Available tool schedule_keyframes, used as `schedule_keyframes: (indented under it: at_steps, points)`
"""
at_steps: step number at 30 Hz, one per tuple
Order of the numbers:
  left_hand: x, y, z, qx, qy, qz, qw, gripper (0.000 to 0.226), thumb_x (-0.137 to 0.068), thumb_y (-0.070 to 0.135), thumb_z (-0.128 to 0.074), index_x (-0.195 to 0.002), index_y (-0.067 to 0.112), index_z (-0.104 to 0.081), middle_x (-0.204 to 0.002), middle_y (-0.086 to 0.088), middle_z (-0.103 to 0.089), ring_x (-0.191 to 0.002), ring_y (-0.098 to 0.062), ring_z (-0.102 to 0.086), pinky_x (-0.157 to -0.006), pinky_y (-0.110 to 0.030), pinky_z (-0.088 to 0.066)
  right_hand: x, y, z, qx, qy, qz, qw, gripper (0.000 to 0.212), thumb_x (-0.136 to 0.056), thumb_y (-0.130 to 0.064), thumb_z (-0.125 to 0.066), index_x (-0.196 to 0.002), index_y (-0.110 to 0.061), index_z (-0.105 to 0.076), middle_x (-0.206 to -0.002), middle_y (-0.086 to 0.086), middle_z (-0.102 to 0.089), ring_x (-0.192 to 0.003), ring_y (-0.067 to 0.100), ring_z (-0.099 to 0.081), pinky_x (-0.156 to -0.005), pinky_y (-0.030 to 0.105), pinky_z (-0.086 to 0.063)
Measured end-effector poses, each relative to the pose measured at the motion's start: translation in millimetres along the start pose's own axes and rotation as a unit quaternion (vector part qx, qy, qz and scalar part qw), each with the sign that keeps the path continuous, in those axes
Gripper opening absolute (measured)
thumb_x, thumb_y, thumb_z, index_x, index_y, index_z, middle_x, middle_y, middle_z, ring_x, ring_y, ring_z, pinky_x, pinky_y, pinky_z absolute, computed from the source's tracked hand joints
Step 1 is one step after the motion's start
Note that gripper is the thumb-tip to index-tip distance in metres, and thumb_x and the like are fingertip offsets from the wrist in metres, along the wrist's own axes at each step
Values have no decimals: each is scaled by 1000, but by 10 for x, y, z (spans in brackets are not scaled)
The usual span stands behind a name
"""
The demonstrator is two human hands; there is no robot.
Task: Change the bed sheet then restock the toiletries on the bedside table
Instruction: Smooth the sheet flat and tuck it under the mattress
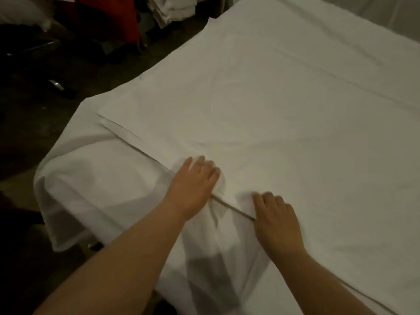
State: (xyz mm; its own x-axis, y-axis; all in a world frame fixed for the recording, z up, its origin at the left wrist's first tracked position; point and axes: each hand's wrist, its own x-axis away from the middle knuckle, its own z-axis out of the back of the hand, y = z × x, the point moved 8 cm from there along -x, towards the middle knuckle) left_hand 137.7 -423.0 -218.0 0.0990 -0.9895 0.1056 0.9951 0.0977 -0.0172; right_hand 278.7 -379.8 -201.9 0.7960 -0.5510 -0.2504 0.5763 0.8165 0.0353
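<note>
Head view, looking down across a bed corner. The wide bed (95,185), already covered in thin white cloth that drapes over its near-left corner toward the dark floor (41,114), fills most of the frame. On top of it lies the white folded bed sheet (261,105), a broad flat rectangle of cotton-like fabric running from the upper right down to the near edge; its layered fold edge runs diagonally from the left corner of the fold to the point between the two hands.

Beyond the bed, at upper left, stands a red boxy object (106,17) on a wheeled base, partly cut off by the frame; beside it hangs a stack of white folded linens (163,12). A pale pillow-like shape (20,12) sits in the far upper-left corner, too dim to identify firmly. A small shiny metallic object (56,85) lies on the floor; its nature cannot be told.

The left hand (193,183) rests at the fold edge, fingers curled into a bunched pucker of the sheet, gripping it. The right hand (277,221) lies just beside it on the same edge, its fingers bent down onto the cloth; whether they pinch the fabric or only press it cannot be told.
</note>
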Motion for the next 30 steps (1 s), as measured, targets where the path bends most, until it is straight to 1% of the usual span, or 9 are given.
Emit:
schedule_keyframes:
  at_steps: [4, 8, 10, 13, 16, 20, 23, 27, 30]
  points:
    - [-97, -552, 24, -13, 1, 3, 1000, 44, -71, 10, -31, -77, 5, -74, -84, -13, -72, -82, -33, -69, -76, -42, -55, -437, -303, -54, -11, -9, -18, 1000, 20, -53, 2, -66, -64, -12, -57, -56, 3, -50, -43, 21, -48, -43, 26, -27]
    - [56, -618, 4, 9, -5, -59, 998, 37, -65, 9, -33, -67, 9, -71, -66, -6, -66, -57, -23, -63, -60, -26, -53, -333, -392, 40, -8, -16, -1, 1000, 13, -62, -8, -45, -62, -12, -58, -56, 2, -50, -44, 22, -51, -40, 26, -36]
    - [172, -712, -63, 23, -24, -57, 998, 41, -65, 10, -32, -72, 8, -71, -70, -7, -68, -59, -24, -63, -57, -26, -53, -278, -456, -14, 1, -35, 12, 999, 8, -58, -7, -61, -64, -11, -58, -59, 5, -52, -47, 25, -51, -41, 29, -37]
    - [188, -1201, 56, 20, -15, 24, 999, 49, -72, 11, -28, -94, 8, -72, -91, -10, -70, -77, -26, -66, -67, -31, -56, -385, -619, -134, -15, -53, -16, 998, 23, -65, -24, -49, -85, -15, -56, -84, 8, -61, -62, 28, -56, -50, 34, -45]
    - [151, -1881, 106, -30, -46, 111, 992, 46, -94, 11, -29, -138, 15, -41, -134, -9, -48, -121, -27, -48, -103, -39, -36, -737, -932, -279, -48, -53, -46, 996, 44, -63, -30, -56, -104, -18, -50, -106, 6, -58, -77, 27, -58, -59, 34, -50]
    - [85, -2592, 43, -9, -130, 135, 982, 48, -100, 22, -35, -146, 32, -28, -153, -1, -27, -140, -24, -24, -116, -38, -16, -1458, -1452, -450, -130, -67, -52, 988, 51, -68, -34, -50, -117, -21, -48, -115, 5, -62, -91, 24, -60, -69, 32, -52]
    - [-21, -2812, 62, 50, -153, 97, 982, 42, -99, 26, -40, -140, 38, -41, -155, 7, -26, -144, -16, -18, -116, -30, -13, -2027, -1826, -536, -168, -77, -58, 981, 61, -64, -38, -75, -119, -22, -54, -114, 4, -66, -90, 22, -67, -71, 34, -55]
    - [-168, -2870, 94, 91, -210, 61, 972, 27, -95, 26, -48, -113, 31, -67, -119, 2, -62, -111, -15, -56, -94, -25, -43, -2559, -2104, -558, -182, -82, -95, 975, 40, -43, -33, -87, -79, -23, -73, -77, -4, -69, -62, 14, -64, -55, 21, -50]
    - [-247, -2931, 36, 131, -295, 84, 943, 28, -96, 20, -44, -107, 21, -69, -110, -2, -67, -99, -18, -60, -89, -28, -47, -2608, -2153, -593, -189, -123, -161, 961, 38, -22, -22, -88, -39, -17, -55, -41, -3, -49, -34, 9, -47, -35, 16, -32]
